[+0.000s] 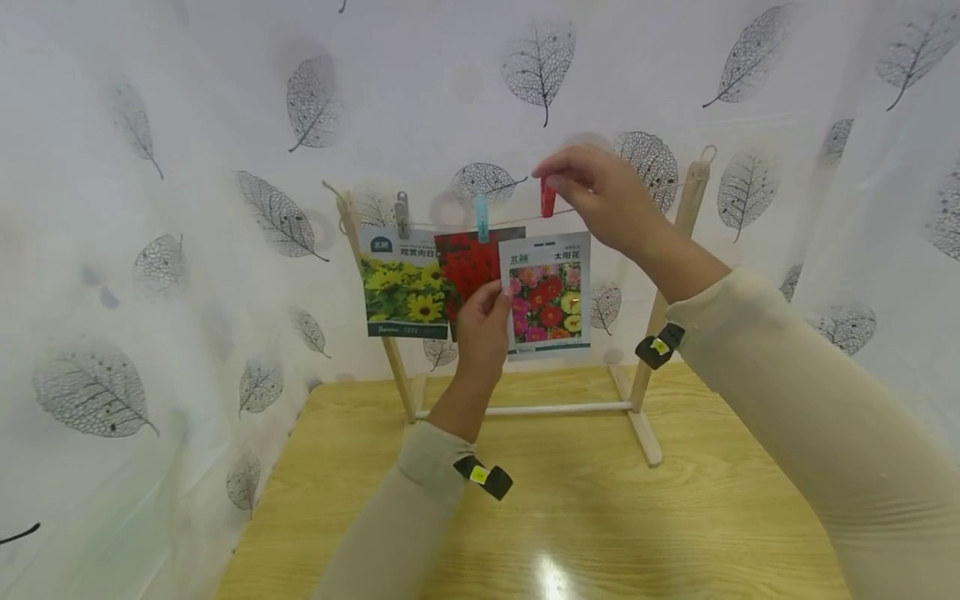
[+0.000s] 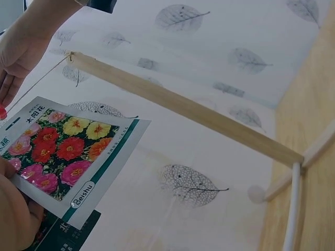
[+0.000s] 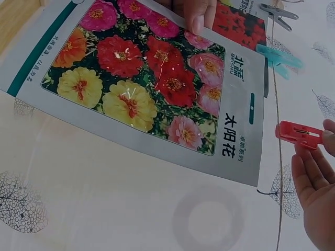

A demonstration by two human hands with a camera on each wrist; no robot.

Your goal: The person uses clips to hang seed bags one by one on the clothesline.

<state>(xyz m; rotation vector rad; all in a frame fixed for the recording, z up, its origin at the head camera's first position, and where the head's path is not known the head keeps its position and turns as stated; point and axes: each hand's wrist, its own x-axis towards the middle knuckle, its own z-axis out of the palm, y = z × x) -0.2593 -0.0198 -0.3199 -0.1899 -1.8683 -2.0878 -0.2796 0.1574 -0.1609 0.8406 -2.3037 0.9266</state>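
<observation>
My left hand [image 1: 482, 333] pinches the left edge of a seed packet [image 1: 550, 302] with pink, red and yellow flowers. That packet hangs just below the string [image 3: 279, 198], its top edge apart from it. Between thumb and fingers, my right hand [image 1: 611, 200] holds a red clothespin [image 3: 299, 135], whose front end is at the string, above and right of the packet's top edge. To the left, a blue clothespin [image 1: 482, 218] holds a red-flower packet [image 1: 468, 260] on the string, partly hidden by my left hand. A grey clothespin [image 1: 402, 214] holds a sunflower packet [image 1: 408, 287].
The string runs between two wooden posts [image 1: 693, 196] of a stand, joined low down by a white rod [image 1: 558, 408]. The stand's feet rest on a wood-grain table [image 1: 600, 500]. A white curtain [image 1: 420, 75] with dark leaf prints hangs behind and at the sides.
</observation>
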